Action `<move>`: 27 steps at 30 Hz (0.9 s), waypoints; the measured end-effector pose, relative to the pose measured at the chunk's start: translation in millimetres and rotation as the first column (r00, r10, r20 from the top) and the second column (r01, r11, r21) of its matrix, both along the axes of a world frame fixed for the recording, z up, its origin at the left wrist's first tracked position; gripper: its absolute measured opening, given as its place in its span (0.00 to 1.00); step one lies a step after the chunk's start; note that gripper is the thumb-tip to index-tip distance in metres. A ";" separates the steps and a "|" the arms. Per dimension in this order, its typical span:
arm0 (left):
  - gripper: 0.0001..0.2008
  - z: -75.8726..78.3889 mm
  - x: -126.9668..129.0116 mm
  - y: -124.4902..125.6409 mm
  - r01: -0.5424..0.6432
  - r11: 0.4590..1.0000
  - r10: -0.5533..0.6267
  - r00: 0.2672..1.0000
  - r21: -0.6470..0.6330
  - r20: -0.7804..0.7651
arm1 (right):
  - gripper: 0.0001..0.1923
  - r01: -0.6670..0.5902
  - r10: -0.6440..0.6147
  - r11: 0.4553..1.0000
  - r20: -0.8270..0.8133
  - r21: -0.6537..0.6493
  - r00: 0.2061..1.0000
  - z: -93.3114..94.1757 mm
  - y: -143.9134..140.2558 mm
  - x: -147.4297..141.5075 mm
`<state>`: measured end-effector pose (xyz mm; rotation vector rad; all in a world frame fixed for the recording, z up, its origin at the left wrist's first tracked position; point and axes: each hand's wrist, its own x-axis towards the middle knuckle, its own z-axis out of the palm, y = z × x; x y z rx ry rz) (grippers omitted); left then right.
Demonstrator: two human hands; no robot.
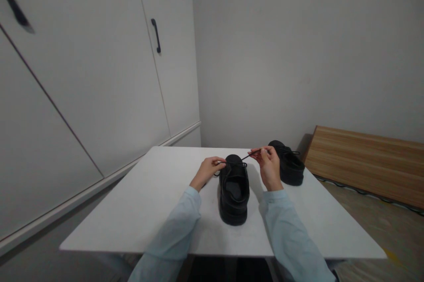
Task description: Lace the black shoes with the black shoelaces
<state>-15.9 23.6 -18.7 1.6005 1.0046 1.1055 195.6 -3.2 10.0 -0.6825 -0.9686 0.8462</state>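
Observation:
A black lace-up shoe (233,204) rests upright on the white table, its heel toward me and its toe pointing away. On its left side, my left hand (209,169) is closed in a pinch on a dark shoelace (249,156). My right hand (267,166), up and to the right of the shoe, pinches the lace too, and a stretch of it runs taut from these fingers down to the shoe's front. Some lace hangs below the left fingers. Exactly how the lace crosses over the tongue is too small to make out.
A second black shoe (291,169) stands at the table's right, just beyond my right hand. The white table (132,220) ends close in front of me. White cabinets (99,74) line the left, and a wood-grain board (364,163) leans low by the wall at right.

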 end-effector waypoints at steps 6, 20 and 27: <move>0.11 -2.5 1.2 1.9 -0.057 0.982 0.078 0.991 0.181 -0.113 | 0.13 0.030 -0.028 0.999 -0.088 0.024 0.996 11.1 -0.3 15.0; 0.12 4.6 10.4 -18.5 0.055 0.898 0.032 0.981 0.436 -0.190 | 0.10 0.171 -0.178 0.975 0.038 0.144 0.983 41.2 -16.4 59.0; 0.15 6.1 19.2 -25.8 0.243 0.840 -0.039 0.919 0.485 -0.393 | 0.11 0.245 -0.285 0.959 0.511 0.145 0.811 29.3 -8.3 60.1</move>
